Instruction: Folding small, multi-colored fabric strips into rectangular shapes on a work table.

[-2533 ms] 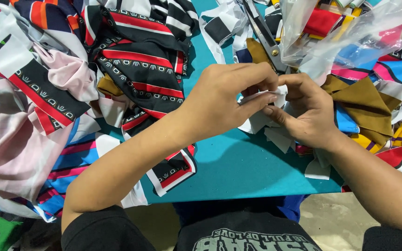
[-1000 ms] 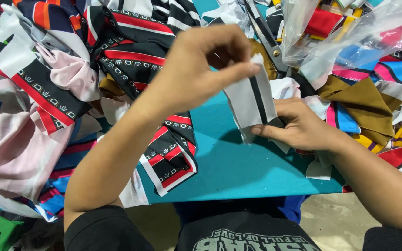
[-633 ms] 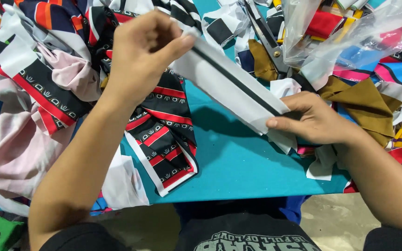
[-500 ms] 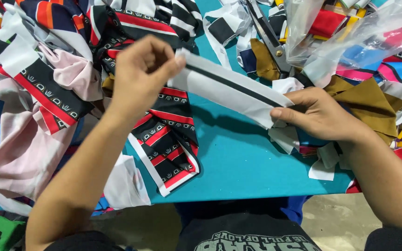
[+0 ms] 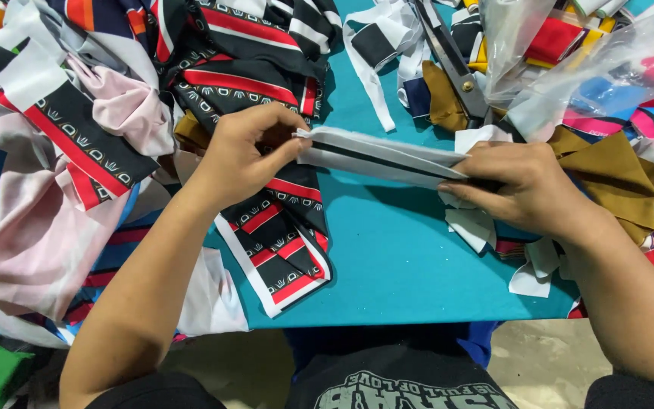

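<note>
White fabric strip [image 5: 376,155] with a dark stripe is pinched taut between left hand [image 5: 247,155] and right hand [image 5: 520,185]; uneven pull could slip an end, dropping it onto the teal tabletop [image 5: 410,265].

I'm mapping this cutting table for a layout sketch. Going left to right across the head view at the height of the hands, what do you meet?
Pink cloth → left hand → white strip with dark stripe → right hand → brown cloth.
</note>
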